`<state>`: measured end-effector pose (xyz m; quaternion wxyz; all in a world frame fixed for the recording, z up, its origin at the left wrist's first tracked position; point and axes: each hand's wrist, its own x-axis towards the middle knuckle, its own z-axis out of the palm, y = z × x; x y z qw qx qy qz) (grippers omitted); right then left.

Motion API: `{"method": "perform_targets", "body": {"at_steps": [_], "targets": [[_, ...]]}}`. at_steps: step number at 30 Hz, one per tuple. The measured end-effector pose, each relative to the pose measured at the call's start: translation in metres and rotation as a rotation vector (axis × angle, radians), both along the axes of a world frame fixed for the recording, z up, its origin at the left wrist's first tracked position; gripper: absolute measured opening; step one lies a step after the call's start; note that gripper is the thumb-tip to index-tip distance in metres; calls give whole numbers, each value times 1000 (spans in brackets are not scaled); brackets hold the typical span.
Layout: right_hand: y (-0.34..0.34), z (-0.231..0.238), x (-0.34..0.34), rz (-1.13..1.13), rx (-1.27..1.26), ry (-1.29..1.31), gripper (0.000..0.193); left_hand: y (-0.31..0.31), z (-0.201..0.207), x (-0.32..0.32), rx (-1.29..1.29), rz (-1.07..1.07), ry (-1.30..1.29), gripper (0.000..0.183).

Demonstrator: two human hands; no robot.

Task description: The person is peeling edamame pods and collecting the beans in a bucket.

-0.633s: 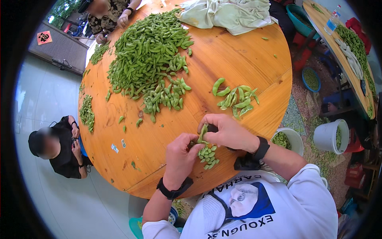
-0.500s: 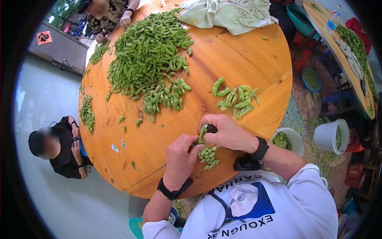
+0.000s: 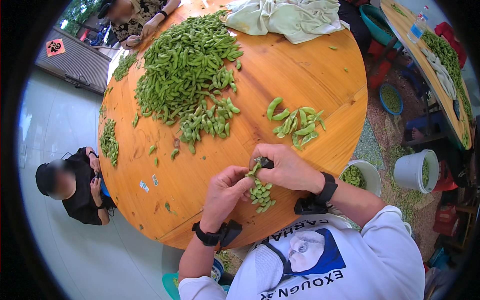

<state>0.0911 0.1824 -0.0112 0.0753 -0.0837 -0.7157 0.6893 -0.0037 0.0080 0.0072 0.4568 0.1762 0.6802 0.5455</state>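
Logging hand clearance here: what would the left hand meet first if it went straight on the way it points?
The left hand would probably first meet the edamame pod between both hands, then the right hand; depth is unclear.

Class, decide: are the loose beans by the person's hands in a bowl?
No, the loose beans lie directly on the wooden table.

Head view, single: fisheye, head-mounted, directed downward from above the worktop's (image 3: 320,70) near edge. The worktop is framed close; the wearer's white shirt (image 3: 372,250) is included along the lower rim.
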Motion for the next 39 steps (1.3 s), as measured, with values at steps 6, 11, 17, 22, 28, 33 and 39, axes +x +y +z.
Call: {"method": "perform_targets", "body": {"at_steps": [6, 11, 17, 22, 28, 33, 39], "targets": [[2, 7, 2, -4, 185, 26, 15, 6, 1, 7, -28, -6, 225, 16], [2, 10, 3, -59, 330, 89, 14, 8, -14, 4, 5, -38, 693, 19], [40, 13, 3, -332, 439, -44, 19, 10, -5, 7, 39, -141, 1067, 20], [52, 13, 3, -643, 761, 190, 25, 19, 1, 13, 65, -181, 1023, 20], [22, 12, 8, -202, 630, -51, 23, 21, 0, 11, 68, -322, 1149, 12], [-2, 1, 5, -6, 461, -61, 18, 14, 0, -6, 61, -319, 846, 11], [1, 1, 1, -35, 379, 24, 18, 43, 0, -66, -61, 0, 1053, 16]]}}
